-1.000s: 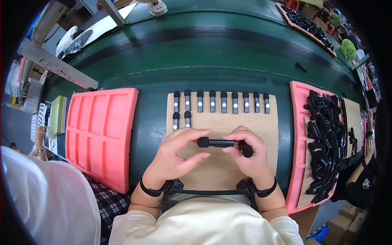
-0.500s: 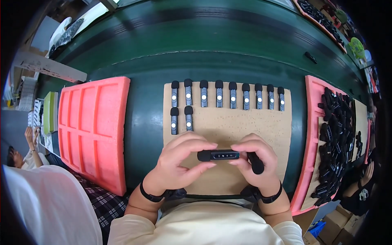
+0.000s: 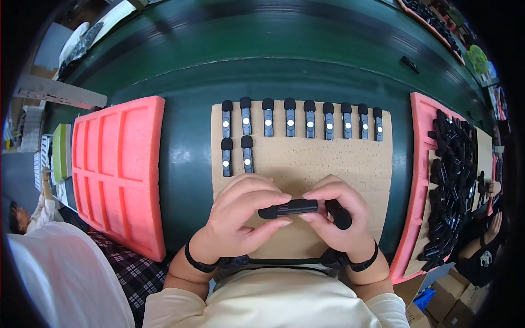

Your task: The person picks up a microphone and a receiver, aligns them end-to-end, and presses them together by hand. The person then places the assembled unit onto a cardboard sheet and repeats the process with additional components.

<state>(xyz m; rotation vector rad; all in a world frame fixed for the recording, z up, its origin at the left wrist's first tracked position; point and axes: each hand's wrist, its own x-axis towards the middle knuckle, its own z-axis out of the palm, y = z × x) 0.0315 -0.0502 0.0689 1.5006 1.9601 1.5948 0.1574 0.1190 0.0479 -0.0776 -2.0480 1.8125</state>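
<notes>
Left hand (image 3: pixel 238 216) and right hand (image 3: pixel 336 218) pinch a small black microphone (image 3: pixel 290 208) over the cork board (image 3: pixel 328 158), near rows of finished microphones (image 3: pixel 301 117).

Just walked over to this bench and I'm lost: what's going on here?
A person holds a small black clip-on microphone between both hands, left hand and right hand, over a cork board. Ten finished-looking microphones lie in rows along the board's far edge. A pink foam tray on the right is heaped with black units; another pink foam tray lies on the left.
</notes>
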